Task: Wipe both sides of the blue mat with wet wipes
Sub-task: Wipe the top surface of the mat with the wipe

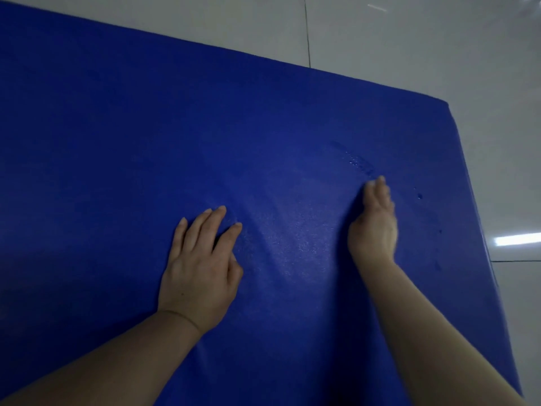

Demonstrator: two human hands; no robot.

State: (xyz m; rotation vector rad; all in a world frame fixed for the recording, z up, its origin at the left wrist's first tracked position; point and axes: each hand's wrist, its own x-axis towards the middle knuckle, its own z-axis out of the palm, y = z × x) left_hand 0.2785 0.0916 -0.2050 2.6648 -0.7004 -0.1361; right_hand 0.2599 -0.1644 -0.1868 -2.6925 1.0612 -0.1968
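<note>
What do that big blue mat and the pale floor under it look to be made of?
The big blue mat looks like soft foam with a fine pebbled skin: it dimples under the left hand. The pale floor seems to be glossy glazed tile, with grout lines and lamp reflections.

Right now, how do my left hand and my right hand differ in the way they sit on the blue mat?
The left hand lies palm down on the blue foam mat with its fingers spread; the right hand stands on its edge, fingers together. The left hand sits nearer the mat's middle, the right nearer its right edge, just below a wet streak. Both touch the mat, and no wipe shows in either.
</note>
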